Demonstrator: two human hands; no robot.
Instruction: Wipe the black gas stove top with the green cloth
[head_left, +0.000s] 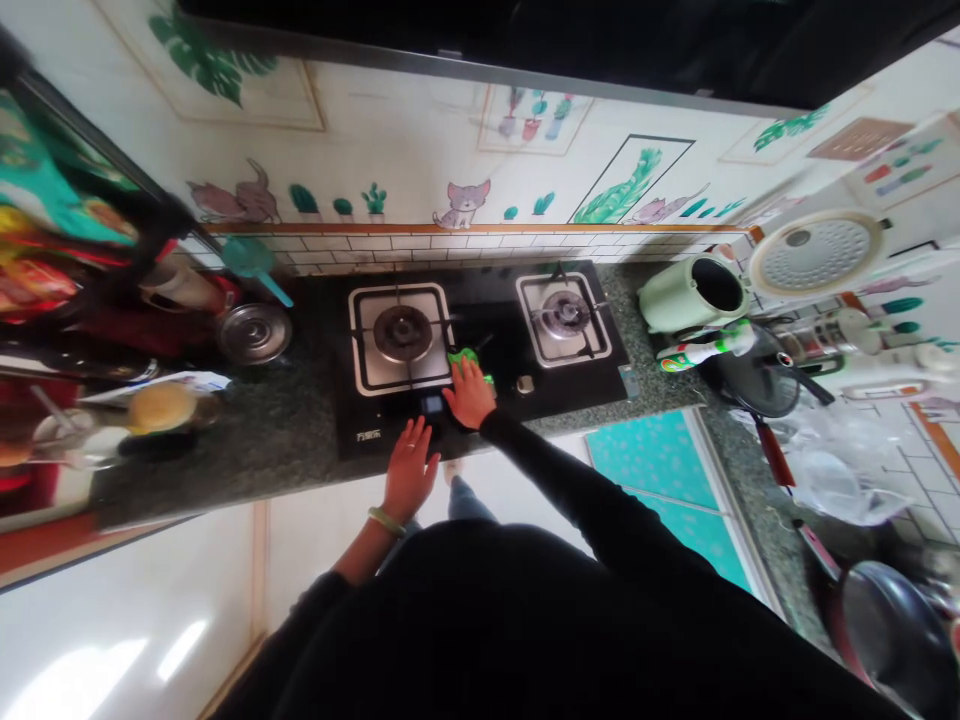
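Black glass two-burner gas hob (495,300) sits sunk into the dark speckled stone worktop (285,430), with a pale green rice cooker (694,292) standing open well to its right and a round steel pot lid (255,333) lying near its left edge. Between the two burners, the right hand (471,392) presses flat, fingers spread, onto a small bright green cloth (466,358) lying on the glass. Nearer the front edge, the left hand (410,467), with a pale green bangle on its wrist, rests open and empty on the hob's rim.
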